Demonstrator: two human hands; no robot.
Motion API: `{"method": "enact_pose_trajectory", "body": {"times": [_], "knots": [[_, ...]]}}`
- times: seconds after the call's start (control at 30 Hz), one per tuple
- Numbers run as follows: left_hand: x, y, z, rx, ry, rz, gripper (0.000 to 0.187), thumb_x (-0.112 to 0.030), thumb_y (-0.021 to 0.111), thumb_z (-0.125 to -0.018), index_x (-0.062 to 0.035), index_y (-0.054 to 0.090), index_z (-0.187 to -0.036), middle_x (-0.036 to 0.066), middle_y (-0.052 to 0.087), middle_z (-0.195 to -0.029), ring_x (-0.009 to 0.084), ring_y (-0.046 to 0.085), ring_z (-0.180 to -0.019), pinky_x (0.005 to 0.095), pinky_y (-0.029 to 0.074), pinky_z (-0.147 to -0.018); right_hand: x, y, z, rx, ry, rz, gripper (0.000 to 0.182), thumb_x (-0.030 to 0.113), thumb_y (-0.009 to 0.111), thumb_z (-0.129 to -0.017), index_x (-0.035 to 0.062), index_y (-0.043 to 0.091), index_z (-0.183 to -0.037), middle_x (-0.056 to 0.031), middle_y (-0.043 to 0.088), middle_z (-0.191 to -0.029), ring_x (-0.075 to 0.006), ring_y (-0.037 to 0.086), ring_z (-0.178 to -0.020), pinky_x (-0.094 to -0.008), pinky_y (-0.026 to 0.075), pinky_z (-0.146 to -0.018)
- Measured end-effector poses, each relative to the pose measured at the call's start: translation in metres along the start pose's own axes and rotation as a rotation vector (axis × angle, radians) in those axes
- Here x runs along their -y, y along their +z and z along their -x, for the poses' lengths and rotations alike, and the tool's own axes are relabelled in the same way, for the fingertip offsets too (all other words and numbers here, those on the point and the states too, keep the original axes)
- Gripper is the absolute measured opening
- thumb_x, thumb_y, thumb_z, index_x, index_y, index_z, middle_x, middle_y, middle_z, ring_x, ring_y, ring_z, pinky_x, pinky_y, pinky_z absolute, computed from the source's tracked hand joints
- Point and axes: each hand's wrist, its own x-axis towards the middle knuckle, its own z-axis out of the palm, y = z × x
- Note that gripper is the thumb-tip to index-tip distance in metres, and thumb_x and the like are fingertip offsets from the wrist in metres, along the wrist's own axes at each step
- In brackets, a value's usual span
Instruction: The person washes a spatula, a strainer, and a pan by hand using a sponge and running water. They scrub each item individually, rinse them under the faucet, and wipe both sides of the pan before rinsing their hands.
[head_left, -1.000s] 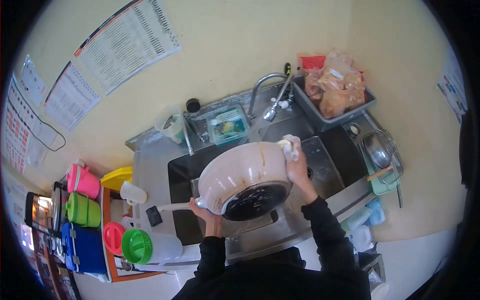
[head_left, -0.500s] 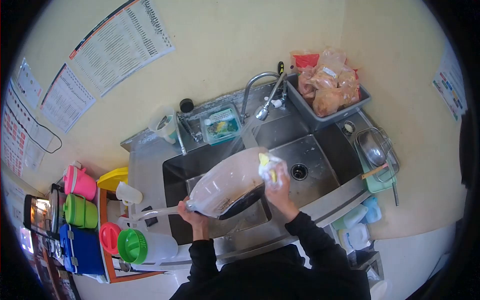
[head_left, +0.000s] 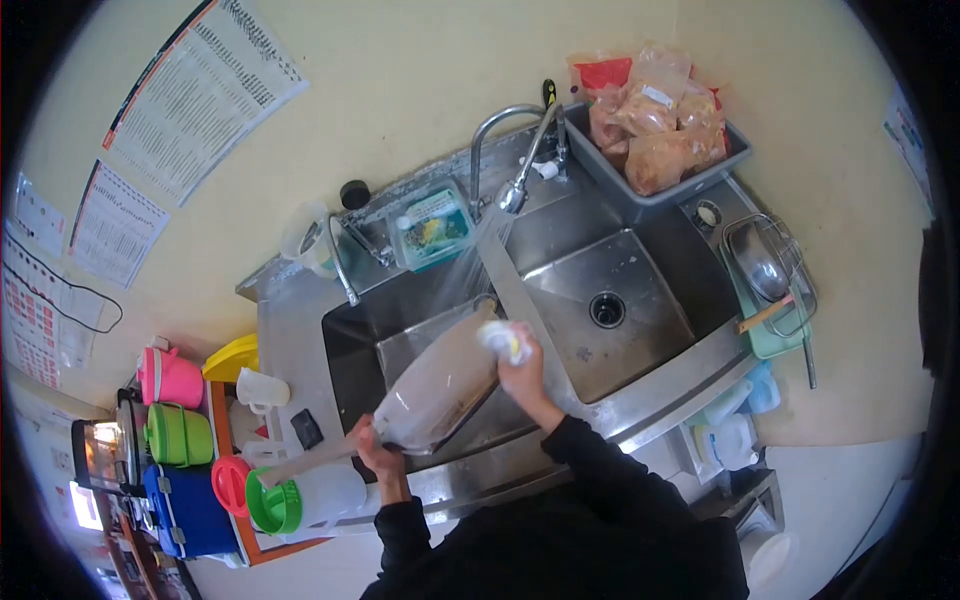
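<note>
My left hand [head_left: 380, 455] is closed round the base of the long handle of a large pan [head_left: 435, 385], which is tilted over the left sink basin [head_left: 352, 350]. Its pale outer side faces up and looks wet. At the pan's upper right rim, my right hand [head_left: 525, 375] presses a soapy sponge [head_left: 505, 342] covered in white foam. Water sprays from the faucet head [head_left: 512, 197] into the left basin, just beyond the pan.
A grey tub [head_left: 640, 200] of bagged meat [head_left: 660, 130] stands behind the right basin [head_left: 610, 310]. A container of sponges [head_left: 432, 228] sits behind the left one. Wire strainers [head_left: 765, 265] lie at the right, a green-rimmed container [head_left: 275, 507] and a white jug [head_left: 263, 388] at the left.
The pan has shifted slightly left and down and turned more steeply. My right hand has moved left with the sponge along its rim. The whole view has shifted a little.
</note>
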Motion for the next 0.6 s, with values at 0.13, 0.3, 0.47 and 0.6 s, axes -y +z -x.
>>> {"method": "enact_pose_trajectory", "body": {"times": [0.13,0.3,0.47,0.6], "knots": [[0.013,-0.02,-0.014,0.048,0.018,0.016,0.047,-0.052,0.053,-0.073,-0.0053,0.047,-0.071,0.003,0.047,-0.07,0.0153,0.049,-0.068,0.0283,0.04,-0.06,-0.067,0.005,-0.01,0.038,0.528,-0.119,0.036,-0.006,0.047,-0.072,-0.0021,0.054,-0.107,-0.0185,0.06,-0.097,-0.0285,0.059,-0.091,-0.0335,0.045,-0.082],[0.007,-0.029,-0.022,0.084,-0.162,0.166,0.047,-0.051,0.049,-0.074,-0.0036,0.049,-0.075,0.008,0.053,-0.075,0.0209,0.055,-0.072,0.0335,0.046,-0.067,-0.03,0.024,0.005,-0.037,0.054,-0.111,0.027,0.001,0.053,-0.085,0.0,0.051,-0.112,-0.0088,0.055,-0.104,-0.0143,0.051,-0.099,-0.0296,0.042,-0.085],[-0.012,-0.002,-0.017,-0.099,-0.313,0.342,0.053,-0.048,0.047,-0.073,0.0022,0.054,-0.088,0.012,0.057,-0.085,0.0266,0.058,-0.081,0.0375,0.047,-0.075,-0.034,0.015,-0.016,0.13,0.314,-0.09,0.018,0.008,0.058,-0.084,0.0014,0.055,-0.1,-0.0069,0.059,-0.093,-0.0182,0.055,-0.091,-0.0308,0.044,-0.082],[0.02,-0.032,-0.019,-0.113,-0.302,0.274,0.056,-0.046,0.048,-0.071,0.003,0.054,-0.096,0.013,0.057,-0.088,0.0307,0.057,-0.087,0.0428,0.046,-0.081,-0.014,0.039,-0.018,0.174,0.029,0.02,0.011,0.002,0.055,-0.082,0.0001,0.056,-0.093,-0.008,0.06,-0.087,-0.0166,0.056,-0.083,-0.0311,0.045,-0.078]]}}
